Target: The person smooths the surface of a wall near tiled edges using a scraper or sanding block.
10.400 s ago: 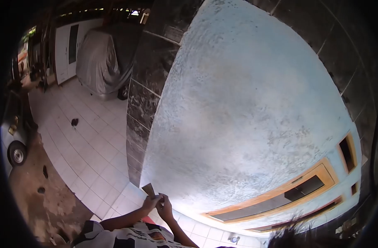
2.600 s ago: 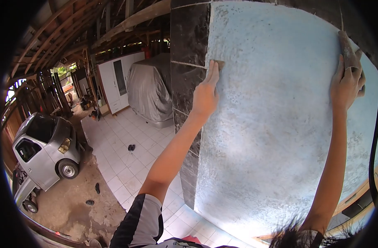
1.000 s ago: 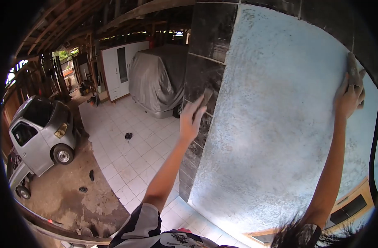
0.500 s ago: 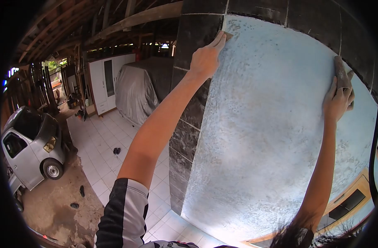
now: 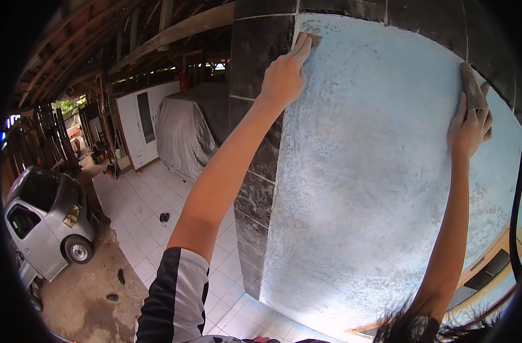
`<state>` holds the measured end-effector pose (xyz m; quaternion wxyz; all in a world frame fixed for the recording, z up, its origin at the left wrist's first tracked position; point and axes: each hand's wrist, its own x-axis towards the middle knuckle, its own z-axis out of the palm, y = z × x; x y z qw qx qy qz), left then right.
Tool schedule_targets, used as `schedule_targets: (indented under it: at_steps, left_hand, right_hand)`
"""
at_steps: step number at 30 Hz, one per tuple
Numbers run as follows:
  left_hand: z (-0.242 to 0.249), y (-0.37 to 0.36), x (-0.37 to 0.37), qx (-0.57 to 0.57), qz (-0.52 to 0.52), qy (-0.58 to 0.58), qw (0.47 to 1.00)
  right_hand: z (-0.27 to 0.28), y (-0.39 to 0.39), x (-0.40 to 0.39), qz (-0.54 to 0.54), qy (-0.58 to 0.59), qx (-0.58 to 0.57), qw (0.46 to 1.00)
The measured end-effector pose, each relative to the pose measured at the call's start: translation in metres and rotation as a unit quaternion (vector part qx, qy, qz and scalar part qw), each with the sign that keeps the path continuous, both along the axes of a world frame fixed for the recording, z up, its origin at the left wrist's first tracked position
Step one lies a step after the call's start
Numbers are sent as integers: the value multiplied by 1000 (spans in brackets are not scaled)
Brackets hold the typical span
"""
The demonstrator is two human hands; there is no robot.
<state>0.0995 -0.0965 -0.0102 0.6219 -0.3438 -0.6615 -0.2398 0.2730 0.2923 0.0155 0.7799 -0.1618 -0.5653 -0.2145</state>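
Note:
My left hand (image 5: 284, 77) reaches up to the top left corner of a pale blue, mottled wall panel (image 5: 364, 148). Its extended fingers press a small brown piece of what looks like sandpaper (image 5: 314, 39) to the surface. High on the right side of the panel, my right hand (image 5: 468, 131) holds a bent grey-brown sheet (image 5: 473, 86), which looks like sandpaper too, against the wall. Part of that sheet is hidden behind the fingers. Dark tiles (image 5: 264, 51) border the panel on its left and along the top.
A silver vehicle (image 5: 49, 223) is parked at the left. Behind the tiled corner stand a covered bulky object (image 5: 184, 131) and a white cabinet (image 5: 132, 134). Black footwear (image 5: 165, 217) lies on the white tiled floor (image 5: 152, 191). A wood-framed opening (image 5: 484, 271) is low on the right.
The camera view has shifted slightly. My left hand has slid a little to the right along the panel's top corner with its sandpaper. My right hand stays at nearly the same spot.

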Motion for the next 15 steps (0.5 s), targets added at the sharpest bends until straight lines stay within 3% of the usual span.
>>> schedule_targets:
  at_steps: [10,12,15]
  left_hand:
    - [30,-5,18,17,42,-49,998]
    - [31,-13,46,-48,26,-145,988]
    - [46,-13,58,-41,42,-245,968]
  right_hand:
    - [1,18,-4,-19,-15,7,1000]
    - [2,22,-6,-49,-28,-19,998]
    - [5,27,-10,-38,6,21,999]
